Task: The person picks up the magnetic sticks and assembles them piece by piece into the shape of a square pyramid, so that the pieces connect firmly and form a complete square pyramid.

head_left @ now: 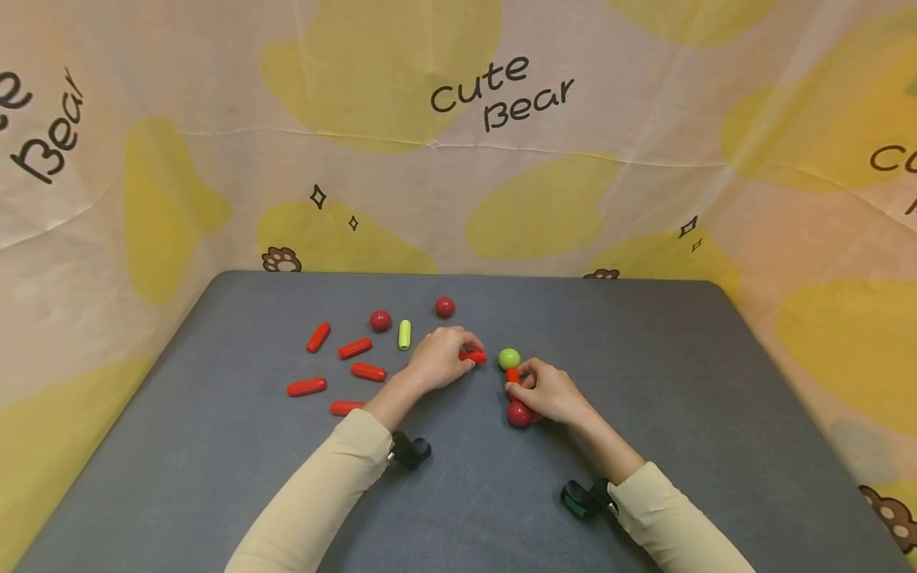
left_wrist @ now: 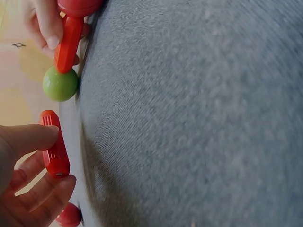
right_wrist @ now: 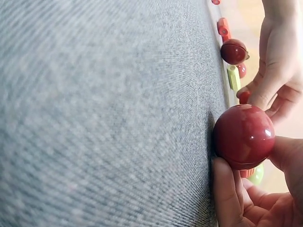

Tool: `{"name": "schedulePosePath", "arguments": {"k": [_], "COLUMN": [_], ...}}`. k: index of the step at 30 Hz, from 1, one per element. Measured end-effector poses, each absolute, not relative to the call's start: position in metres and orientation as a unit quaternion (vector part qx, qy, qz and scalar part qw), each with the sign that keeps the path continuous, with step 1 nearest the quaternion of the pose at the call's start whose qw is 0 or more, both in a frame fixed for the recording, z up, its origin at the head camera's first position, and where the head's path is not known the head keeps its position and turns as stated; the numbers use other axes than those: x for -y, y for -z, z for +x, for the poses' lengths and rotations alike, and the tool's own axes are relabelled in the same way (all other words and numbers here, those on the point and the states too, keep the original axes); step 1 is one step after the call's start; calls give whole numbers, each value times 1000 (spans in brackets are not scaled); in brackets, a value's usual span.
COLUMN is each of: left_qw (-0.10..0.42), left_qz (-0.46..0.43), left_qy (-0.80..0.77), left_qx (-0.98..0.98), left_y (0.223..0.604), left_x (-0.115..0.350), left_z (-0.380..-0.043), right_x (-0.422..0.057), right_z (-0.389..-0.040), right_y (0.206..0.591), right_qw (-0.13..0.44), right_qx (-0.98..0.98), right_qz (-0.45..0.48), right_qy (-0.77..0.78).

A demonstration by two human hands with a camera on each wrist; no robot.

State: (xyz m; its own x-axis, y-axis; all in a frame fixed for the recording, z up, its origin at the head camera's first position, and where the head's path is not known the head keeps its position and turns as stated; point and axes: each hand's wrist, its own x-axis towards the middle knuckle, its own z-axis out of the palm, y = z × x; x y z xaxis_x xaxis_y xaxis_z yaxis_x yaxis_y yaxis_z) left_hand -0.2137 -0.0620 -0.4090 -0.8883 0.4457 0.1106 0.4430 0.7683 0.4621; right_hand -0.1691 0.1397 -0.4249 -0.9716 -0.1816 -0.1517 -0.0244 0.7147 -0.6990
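Note:
My left hand (head_left: 442,358) pinches a red rod (left_wrist: 56,146) between thumb and fingers, just left of a green ball (head_left: 509,359). With thumb and fingers my right hand (head_left: 550,391) grips another red rod (left_wrist: 69,45). That rod lies between the green ball and a dark red ball (head_left: 519,414), touching both in a line. In the right wrist view the dark red ball (right_wrist: 244,137) fills the foreground and hides most of its rod. The rod in my left hand is apart from the green ball.
Several red rods (head_left: 306,387) lie scattered on the grey table (head_left: 243,477) to the left. A yellow-green rod (head_left: 404,335) and two dark red balls, one left (head_left: 380,321) and one right (head_left: 445,306), sit behind my left hand. A patterned cloth (head_left: 401,199) hangs beyond the table.

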Motion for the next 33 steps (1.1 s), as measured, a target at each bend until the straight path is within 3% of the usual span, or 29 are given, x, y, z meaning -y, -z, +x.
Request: {"name": "schedulePosePath", "arguments": {"k": [20, 27, 33], "left_qw": [6, 3, 5], "left_qz": [250, 255, 253], "left_qy": [-240, -239, -238], "left_qx": [-938, -937, -937], "left_y": [420, 419, 419], "left_x": [48, 48, 48], "left_z": [-214, -214, -214], "right_x": [-135, -136, -139], "right_z": [-166, -166, -174], "right_y": [426, 421, 421], "right_qw": [105, 138, 99], "right_qx": [-917, -890, -889], "right_qz": [-55, -14, -5], "right_qy": [382, 433, 447]}}
